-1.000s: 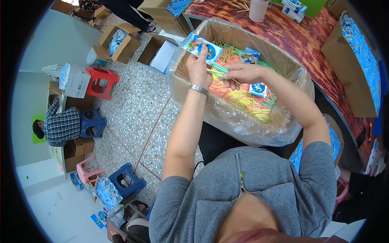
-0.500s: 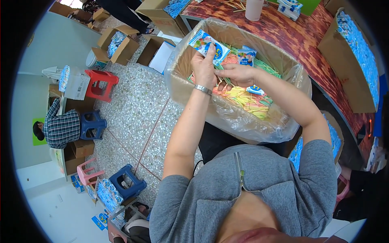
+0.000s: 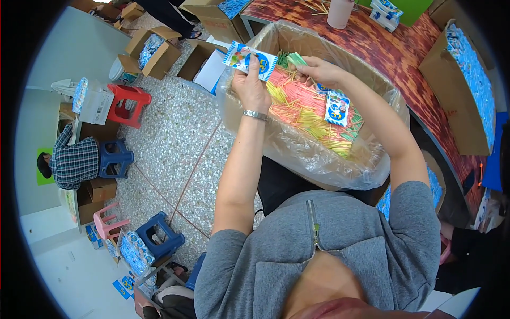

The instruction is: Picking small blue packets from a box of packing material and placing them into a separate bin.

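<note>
My left hand (image 3: pixel 251 89) pinches a blue-and-white printed packet (image 3: pixel 240 57) between thumb and fingers, above the left far end of a plastic-lined carton (image 3: pixel 311 40). To its right, my right hand (image 3: pixel 325 73) is closed on a small bundle of green sticks (image 3: pixel 297 59), held apart from the packet. Thin pink, yellow and green sticks (image 3: pixel 305 101) fill the carton under both hands. A second packet (image 3: pixel 337 108) lies on the sticks, below my right wrist. Another packet beside it is partly hidden by my right hand and forearm.
A red-brown patterned table (image 3: pixel 366 42) stands behind the carton, with a pale cup (image 3: pixel 340 13) on it. At right, a tall carton (image 3: pixel 451 90) holds many blue packets. Red (image 3: pixel 127 103) and blue stools (image 3: pixel 159 234) stand at left, where a person in a checked shirt (image 3: pixel 78 162) sits.
My hands have moved apart. The left has shifted left with the packet; the right has risen away with green sticks in its fingers. The packet lying on the sticks is now more fully visible.
</note>
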Motion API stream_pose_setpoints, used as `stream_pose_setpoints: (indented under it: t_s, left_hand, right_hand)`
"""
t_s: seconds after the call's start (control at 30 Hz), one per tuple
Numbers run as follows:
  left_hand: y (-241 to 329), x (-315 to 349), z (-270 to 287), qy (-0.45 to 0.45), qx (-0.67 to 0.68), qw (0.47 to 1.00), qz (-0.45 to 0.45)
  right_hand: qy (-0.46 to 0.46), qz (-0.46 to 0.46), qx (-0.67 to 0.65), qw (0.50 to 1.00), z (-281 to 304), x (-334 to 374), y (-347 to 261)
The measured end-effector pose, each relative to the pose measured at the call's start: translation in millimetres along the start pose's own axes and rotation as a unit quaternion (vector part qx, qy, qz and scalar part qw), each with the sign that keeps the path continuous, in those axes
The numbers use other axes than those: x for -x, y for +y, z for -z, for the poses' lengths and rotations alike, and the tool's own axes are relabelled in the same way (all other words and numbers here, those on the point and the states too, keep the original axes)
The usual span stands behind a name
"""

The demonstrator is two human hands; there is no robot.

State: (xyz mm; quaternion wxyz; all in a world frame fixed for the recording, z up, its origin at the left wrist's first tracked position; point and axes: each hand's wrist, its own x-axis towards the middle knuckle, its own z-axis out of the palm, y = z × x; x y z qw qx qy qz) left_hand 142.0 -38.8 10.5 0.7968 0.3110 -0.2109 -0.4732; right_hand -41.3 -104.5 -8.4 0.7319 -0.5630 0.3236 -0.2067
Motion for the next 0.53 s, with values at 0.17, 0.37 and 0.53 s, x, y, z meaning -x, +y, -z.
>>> stream_pose_setpoints:
  t_s: [0.17, 0.37, 0.53]
  left_hand:
    - [0.2, 6.4, 11.6, 0.006, -0.028, 1.0, -0.008]
    - [-2.4, 6.0, 17.3, -0.011, -0.067, 0.997, -0.023]
    - [-3.1, 2.9, 16.0, -0.008, -0.079, 0.996, -0.028]
  right_hand:
    - [0.089, 0.011, 0.645, 0.759, 6.8, -40.1, 27.6]
    - [-0.06, -0.005, 0.813, 0.579, 13.5, -66.3, 34.7]
    - [-0.105, -0.092, 0.853, 0.503, 18.7, -92.1, 48.1]
